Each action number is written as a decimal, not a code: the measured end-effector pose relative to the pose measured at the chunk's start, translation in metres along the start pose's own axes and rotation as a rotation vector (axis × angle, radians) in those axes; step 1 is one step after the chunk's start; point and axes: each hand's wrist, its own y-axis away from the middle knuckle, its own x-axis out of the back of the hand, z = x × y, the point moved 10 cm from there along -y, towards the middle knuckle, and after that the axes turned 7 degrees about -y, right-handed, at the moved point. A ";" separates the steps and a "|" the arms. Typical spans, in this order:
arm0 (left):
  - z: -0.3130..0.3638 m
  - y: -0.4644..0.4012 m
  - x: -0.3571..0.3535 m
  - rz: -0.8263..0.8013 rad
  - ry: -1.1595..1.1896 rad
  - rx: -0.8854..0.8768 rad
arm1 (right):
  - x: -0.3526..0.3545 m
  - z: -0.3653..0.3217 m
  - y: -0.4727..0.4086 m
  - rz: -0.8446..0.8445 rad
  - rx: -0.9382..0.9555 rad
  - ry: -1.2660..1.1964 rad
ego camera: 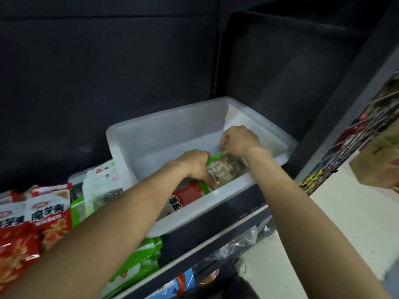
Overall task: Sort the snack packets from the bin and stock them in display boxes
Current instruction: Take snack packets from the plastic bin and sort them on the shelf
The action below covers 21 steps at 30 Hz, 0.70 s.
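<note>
Head view: both hands are inside the white display box [121, 134] on the dark shelf [244, 214], setting a green-edged packet [224, 169] down at its near edge, at about 6 o'clock within the box. To do this well, I judge the packet should be stood upright against the front wall, face outward, squared beside the red packet [187, 194] at its 8 o'clock, and released only once it stays put. The left hand [197, 164] curls its fingers around the packet's left edge, wrist bent down. The right hand [239, 140], at the packet's 1 o'clock, pinches its top green seal with curled fingers. Both forearms reach forward, nearly straight. Red snack packets [49, 214] stand at 9 o'clock, outside the box.
</note>
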 end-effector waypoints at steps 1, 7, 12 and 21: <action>-0.011 0.000 0.010 0.058 0.016 0.031 | 0.002 -0.001 0.001 0.008 0.017 -0.024; -0.069 0.017 0.066 0.481 0.171 0.261 | -0.009 -0.014 0.006 -0.116 0.139 -0.095; -0.087 0.028 0.081 0.737 0.892 0.224 | -0.001 -0.017 0.010 -0.061 0.066 -0.366; -0.064 0.119 0.071 0.584 1.327 0.025 | 0.017 -0.077 0.060 0.005 -0.057 -1.373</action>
